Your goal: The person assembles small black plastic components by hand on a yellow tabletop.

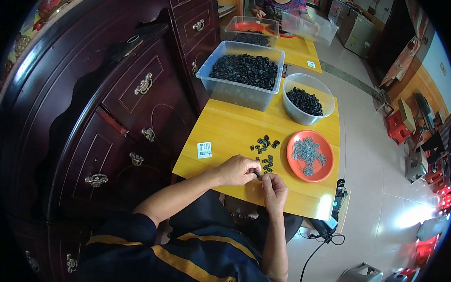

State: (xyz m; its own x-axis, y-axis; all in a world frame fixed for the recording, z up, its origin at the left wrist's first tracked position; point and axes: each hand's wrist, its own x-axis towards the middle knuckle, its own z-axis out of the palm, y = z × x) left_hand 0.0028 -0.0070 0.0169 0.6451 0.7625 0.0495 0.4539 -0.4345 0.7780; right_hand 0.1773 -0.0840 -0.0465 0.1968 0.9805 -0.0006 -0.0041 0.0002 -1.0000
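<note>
My left hand [239,170] and my right hand [274,190] meet over the front part of the yellow table. The left fingers are closed around a small black plastic part [257,175], mostly hidden by them. My right thumb and fingertips pinch at the same spot; whatever they hold is too small to make out. Just beyond my hands, several loose black plastic pieces [266,142] lie scattered on the tabletop. To their right, an orange-red plate [292,169] bears a heap of small grey metal pieces [308,153].
A large clear bin [237,96] of black pieces stands at the table's back left, beside a round clear tub [295,113] of similar pieces. Dark wooden cabinets [152,103] line the left side. Across the way, another person [282,6] sits at a second yellow table [300,56].
</note>
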